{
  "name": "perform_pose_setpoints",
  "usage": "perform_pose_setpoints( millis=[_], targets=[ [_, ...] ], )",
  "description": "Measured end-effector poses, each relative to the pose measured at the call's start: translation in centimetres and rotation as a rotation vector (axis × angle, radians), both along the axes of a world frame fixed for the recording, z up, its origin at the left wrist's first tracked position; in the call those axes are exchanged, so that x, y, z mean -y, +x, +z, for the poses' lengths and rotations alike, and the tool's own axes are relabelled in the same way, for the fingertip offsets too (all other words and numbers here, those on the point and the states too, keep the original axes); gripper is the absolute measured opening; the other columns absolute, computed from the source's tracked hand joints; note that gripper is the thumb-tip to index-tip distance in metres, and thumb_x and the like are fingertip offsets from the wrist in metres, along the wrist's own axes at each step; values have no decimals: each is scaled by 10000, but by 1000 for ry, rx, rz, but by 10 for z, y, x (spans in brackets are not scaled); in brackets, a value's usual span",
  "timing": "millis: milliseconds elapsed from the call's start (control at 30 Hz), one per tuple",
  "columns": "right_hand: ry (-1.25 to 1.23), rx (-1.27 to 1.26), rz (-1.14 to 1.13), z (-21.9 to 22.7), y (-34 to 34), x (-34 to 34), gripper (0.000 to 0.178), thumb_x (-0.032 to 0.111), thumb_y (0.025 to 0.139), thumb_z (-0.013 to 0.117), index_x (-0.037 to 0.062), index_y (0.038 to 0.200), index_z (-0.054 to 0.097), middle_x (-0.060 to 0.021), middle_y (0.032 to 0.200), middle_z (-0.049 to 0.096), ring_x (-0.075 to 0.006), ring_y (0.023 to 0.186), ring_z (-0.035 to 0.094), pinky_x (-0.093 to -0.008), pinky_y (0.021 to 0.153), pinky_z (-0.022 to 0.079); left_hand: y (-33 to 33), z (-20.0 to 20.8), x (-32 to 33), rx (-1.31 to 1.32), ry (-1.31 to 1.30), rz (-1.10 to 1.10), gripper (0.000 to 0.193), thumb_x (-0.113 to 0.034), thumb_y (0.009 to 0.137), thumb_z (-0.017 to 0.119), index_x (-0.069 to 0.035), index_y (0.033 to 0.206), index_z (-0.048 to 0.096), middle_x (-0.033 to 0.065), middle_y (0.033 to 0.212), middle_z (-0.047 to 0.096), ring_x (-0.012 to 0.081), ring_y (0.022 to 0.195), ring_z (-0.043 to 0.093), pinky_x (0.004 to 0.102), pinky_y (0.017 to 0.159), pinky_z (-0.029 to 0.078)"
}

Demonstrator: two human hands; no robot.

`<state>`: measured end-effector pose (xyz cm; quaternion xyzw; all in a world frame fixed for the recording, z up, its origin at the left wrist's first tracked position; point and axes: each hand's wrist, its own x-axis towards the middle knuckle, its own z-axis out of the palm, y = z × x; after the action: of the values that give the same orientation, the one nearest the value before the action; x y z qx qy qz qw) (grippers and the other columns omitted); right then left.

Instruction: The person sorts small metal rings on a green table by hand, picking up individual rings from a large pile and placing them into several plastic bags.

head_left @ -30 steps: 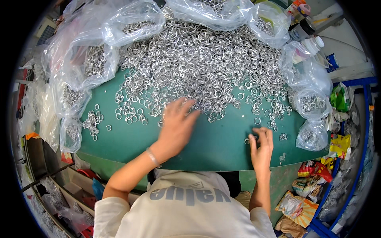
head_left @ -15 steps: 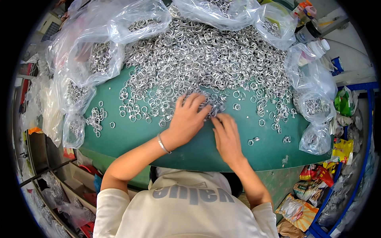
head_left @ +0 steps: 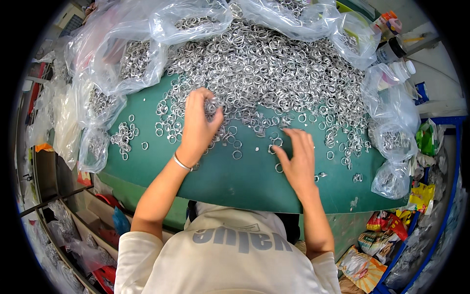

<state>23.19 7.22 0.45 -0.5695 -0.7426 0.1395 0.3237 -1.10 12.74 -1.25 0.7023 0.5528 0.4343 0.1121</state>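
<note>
A wide heap of silver metal rings (head_left: 274, 68) covers the far part of the green table (head_left: 235, 181). My left hand (head_left: 198, 120), with a bangle on its wrist, curls around a small clump of rings (head_left: 212, 107) at the heap's near left edge. Farther right, my right hand (head_left: 299, 159) hovers low over the table with thumb and fingers apart and nothing visible between them. A few loose rings (head_left: 275, 142) lie by its thumb and fingertips. Between the two hands, more single rings (head_left: 237, 155) are scattered.
Clear plastic bags of rings border the heap: one at the left (head_left: 94, 149), one at the back (head_left: 191, 22), one at the right (head_left: 391, 179). A small ring cluster (head_left: 125, 139) sits on the left. Bottles (head_left: 390, 50) stand back right, and colourful packets (head_left: 387, 223) fill a blue-framed rack.
My hands were together at the heap's near edge and have drawn apart. The left moved left and now grips a clump of rings; the right shifted right and spread its fingers.
</note>
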Motion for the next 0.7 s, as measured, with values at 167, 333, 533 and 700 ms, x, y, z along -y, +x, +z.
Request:
perform_pose_setpoints(
  millis=[167, 333, 533, 700],
  targets=[
    [-26, 41, 19, -14, 13, 0, 94, 11, 799, 649, 19, 891, 634, -90, 867, 619, -281, 815, 547, -393, 736, 403, -18, 1, -4, 420, -317, 95, 283, -55, 899, 587, -14, 1176, 547, 46, 918, 551, 64, 682, 480, 226, 592, 446],
    [-71, -28, -116, -13, 29, 2, 101, -19, 806, 630, 20, 898, 645, -95, 864, 621, -273, 811, 548, -381, 742, 402, -18, 15, -2, 192, -172, 89, 400, 23, 893, 551, -67, 1282, 536, 62, 1220, 537, 102, 958, 551, 249, 760, 484],
    [29, 87, -176, -10, 30, 4, 103, -16, 804, 645, 28, 897, 656, -86, 880, 632, -258, 799, 552, -358, 753, 407, 19, 27, 22, -294, -49, -40, 422, 60, 776, 624, -80, 1174, 610, 123, 1285, 519, 296, 1064, 538, 385, 901, 420],
    [-292, -482, -260, -1, 25, 12, 112, -41, 783, 680, 1, 886, 679, -80, 872, 648, -188, 716, 534, -294, 682, 435, 48, 27, 33, -206, -162, -155, 355, 41, 763, 648, -67, 1100, 632, 104, 1245, 534, 279, 1017, 530, 414, 901, 397]
  ],
)
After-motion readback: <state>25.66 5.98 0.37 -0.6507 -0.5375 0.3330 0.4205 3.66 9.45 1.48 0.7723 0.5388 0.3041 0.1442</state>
